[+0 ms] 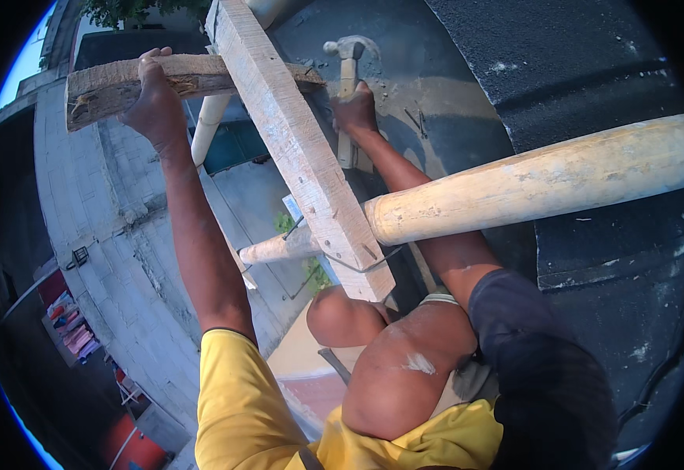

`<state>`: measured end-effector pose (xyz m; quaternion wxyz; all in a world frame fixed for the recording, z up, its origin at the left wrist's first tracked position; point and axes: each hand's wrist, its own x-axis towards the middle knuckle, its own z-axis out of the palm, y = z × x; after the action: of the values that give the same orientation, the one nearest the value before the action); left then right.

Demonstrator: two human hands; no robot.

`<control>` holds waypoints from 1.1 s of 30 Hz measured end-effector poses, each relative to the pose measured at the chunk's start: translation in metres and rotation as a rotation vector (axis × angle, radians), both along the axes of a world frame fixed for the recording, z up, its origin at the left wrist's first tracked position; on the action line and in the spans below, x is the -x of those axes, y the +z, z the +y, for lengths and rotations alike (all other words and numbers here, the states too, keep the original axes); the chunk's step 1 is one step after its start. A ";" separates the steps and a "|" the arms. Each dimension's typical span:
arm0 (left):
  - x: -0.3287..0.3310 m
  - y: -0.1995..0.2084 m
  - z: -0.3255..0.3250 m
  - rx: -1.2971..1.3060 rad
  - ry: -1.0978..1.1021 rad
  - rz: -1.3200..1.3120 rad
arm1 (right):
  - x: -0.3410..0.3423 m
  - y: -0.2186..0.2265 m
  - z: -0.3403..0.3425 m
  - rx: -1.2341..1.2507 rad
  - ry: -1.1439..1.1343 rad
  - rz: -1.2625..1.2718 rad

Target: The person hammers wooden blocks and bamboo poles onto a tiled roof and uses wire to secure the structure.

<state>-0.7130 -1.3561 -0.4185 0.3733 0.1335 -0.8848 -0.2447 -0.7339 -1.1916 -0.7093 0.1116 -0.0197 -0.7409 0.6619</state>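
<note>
My left hand is closed around the outer end of a short, rough wooden board. The board runs rightward and crosses a longer timber beam near its far end; whether it is fastened there I cannot tell. My right hand grips the handle of a claw hammer, its head pointing away from me, low against the dark surface right of the beam. My right forearm passes beneath a thick bamboo pole. The beam crosses that pole near my knees, with bent wire around the joint.
A dark, rough slab with a raised edge fills the right side. Small nail-like pieces lie near the hammer. Another bamboo pole stands behind the board. At left, a grey block wall drops toward a lower level with folded cloths.
</note>
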 end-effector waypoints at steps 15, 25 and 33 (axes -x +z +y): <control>-0.016 -0.006 0.003 -0.397 0.050 0.148 | -0.008 0.046 0.015 0.019 0.746 -0.723; -0.012 0.005 0.011 -0.302 0.069 0.108 | 0.019 0.089 0.011 0.748 -0.074 -0.512; -0.024 0.000 0.004 -0.389 0.068 0.159 | 0.021 0.100 0.019 0.503 0.515 -0.790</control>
<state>-0.6886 -1.3520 -0.4182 0.4170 0.2132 -0.7837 -0.4079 -0.7548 -1.1728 -0.6094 -0.3501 -0.1111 -0.5260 0.7671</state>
